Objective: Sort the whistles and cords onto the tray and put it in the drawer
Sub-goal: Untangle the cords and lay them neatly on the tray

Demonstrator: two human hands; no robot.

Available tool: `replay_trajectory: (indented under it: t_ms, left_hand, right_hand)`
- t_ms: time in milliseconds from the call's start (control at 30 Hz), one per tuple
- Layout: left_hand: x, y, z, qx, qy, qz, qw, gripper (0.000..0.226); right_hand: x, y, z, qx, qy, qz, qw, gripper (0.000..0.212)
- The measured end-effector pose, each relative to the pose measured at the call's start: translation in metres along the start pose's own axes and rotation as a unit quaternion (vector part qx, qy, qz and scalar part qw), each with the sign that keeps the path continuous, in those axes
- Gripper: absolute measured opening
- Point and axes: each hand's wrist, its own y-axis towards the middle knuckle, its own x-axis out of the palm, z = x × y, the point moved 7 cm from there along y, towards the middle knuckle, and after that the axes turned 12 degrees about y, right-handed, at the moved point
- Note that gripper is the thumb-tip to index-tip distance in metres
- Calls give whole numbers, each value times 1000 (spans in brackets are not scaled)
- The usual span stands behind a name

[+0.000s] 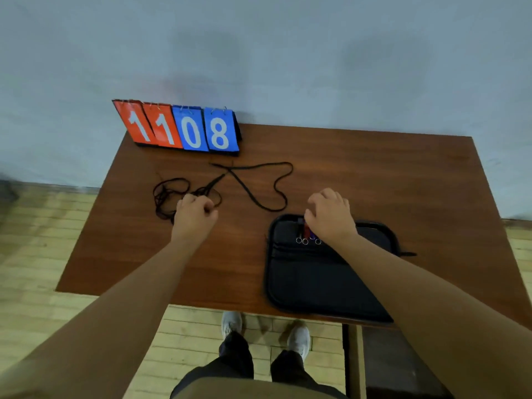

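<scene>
A brown wooden worktop (374, 180) stands against a pale blue wall, its near edge running just above the person's white shoes. The right half beyond the tray is bare wood out to the far right corner, and a wide bare strip lies along the near left edge under the left forearm.

The black tray (311, 283), a flat padded case with a raised rim, sits at the near right, its lower corner reaching the worktop's front edge. On its upper part lies a small cluster of whistles (307, 236), seen as dark red and blue bits with three or four silver rings; the shapes are too small to count surely.

The right hand (331, 216) rests over the tray's top edge, fingers curled down onto the whistles; whether it grips any of them I cannot tell.

The left hand (195, 213) is closed in a loose fist on a tangled bunch of thin black cords (169, 197) at the left centre of the worktop. A thicker black cord (259, 182) lies loose in a crossed loop between the two hands, touching neither.

A flip scoreboard (184, 128) stands at the far left edge by the wall, red cards showing 1 1 and blue cards 0 8.
</scene>
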Motion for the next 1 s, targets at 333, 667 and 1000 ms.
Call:
replay_trajectory:
  t_ms: [333, 667, 1000]
  left_hand:
    - [10, 34, -82, -34, -18, -28, 999, 25]
    - [20, 136, -46, 81, -39, 4, 996, 18]
    - [52, 217, -17, 128, 50, -64, 988, 44]
  right_hand:
    - [80, 62, -87, 22, 19, -82, 996, 36]
    - [117, 143, -78, 83, 12, -96, 992, 43]
    - [160, 194, -105, 17, -54, -122, 991, 73]
